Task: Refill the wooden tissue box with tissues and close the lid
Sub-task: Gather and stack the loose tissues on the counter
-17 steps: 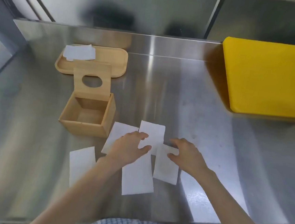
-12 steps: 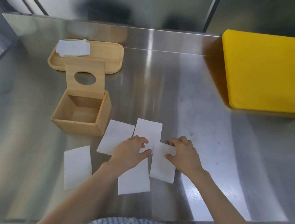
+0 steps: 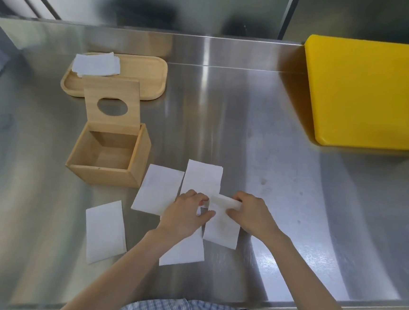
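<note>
Five loose tissues lie spread on the steel worktop [image 3: 262, 135] in front of me, seen from the camera on my head. My left hand [image 3: 185, 215] and right hand [image 3: 252, 214] meet over the tissue nearest my right [image 3: 221, 228]. Both hands have its far edge lifted and curled over: my right fingers [image 3: 240, 200] pinch the rolled edge, and my left fingers [image 3: 201, 199] pinch its other end, thumb tucked below. The rest of that tissue lies flat on the worktop. A second tissue [image 3: 202, 177] lies just beyond my hands, a third [image 3: 158, 190] overlaps its left side, a fourth [image 3: 182, 251] runs under my left wrist, and a fifth [image 3: 105, 230] lies apart at the near left.

The wooden tissue box [image 3: 108, 168] stands just left of the tissues, open, with bare wood showing inside. Its lid [image 3: 112, 106], with an oval hole, stands upright at the back edge. Behind it sits a wooden tray [image 3: 145, 80] with a small stack of tissues [image 3: 96, 65] on its left end. A yellow board [image 3: 372, 93] lies at the far right.
</note>
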Tool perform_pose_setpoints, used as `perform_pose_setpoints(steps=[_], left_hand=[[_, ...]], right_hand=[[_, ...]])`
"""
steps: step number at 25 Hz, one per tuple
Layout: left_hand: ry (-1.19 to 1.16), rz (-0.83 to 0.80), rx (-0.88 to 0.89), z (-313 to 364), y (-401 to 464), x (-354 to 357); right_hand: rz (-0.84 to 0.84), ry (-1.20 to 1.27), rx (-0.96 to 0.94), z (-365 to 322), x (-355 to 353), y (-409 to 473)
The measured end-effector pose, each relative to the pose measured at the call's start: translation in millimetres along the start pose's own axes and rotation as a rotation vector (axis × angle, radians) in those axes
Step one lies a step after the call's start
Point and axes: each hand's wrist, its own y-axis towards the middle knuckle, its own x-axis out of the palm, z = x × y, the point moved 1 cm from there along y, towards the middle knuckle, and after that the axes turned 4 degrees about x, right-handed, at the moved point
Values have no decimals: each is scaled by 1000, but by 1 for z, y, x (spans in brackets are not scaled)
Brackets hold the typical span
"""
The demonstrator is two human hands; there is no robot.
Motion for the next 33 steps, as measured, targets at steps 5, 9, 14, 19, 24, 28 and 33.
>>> perform_pose_setpoints(steps=[5,9,14,19,24,28,33], left_hand=[[-416,-21,-66,5,-4,-5],[-693,25,-110,1,-7,-11],[-771,156,-144,-9,-9,-19],[-815,269,-245,-38,-12,-23],[-868,312,-272,-55,-14,-24],[-886,335,-278,-56,-19,-27],[-896,321,-282,-57,-23,-28]], right_hand=[[-71,184,-82,-11,-23,-9],[-89,333,-134,-27,-35,-11],[-74,499,-115,-39,-26,8],[184,188,-24,-39,-6,50],[122,-145,4,-48,6,61],[115,-213,2,-49,12,61],[156,-113,-23,-47,15,51]])
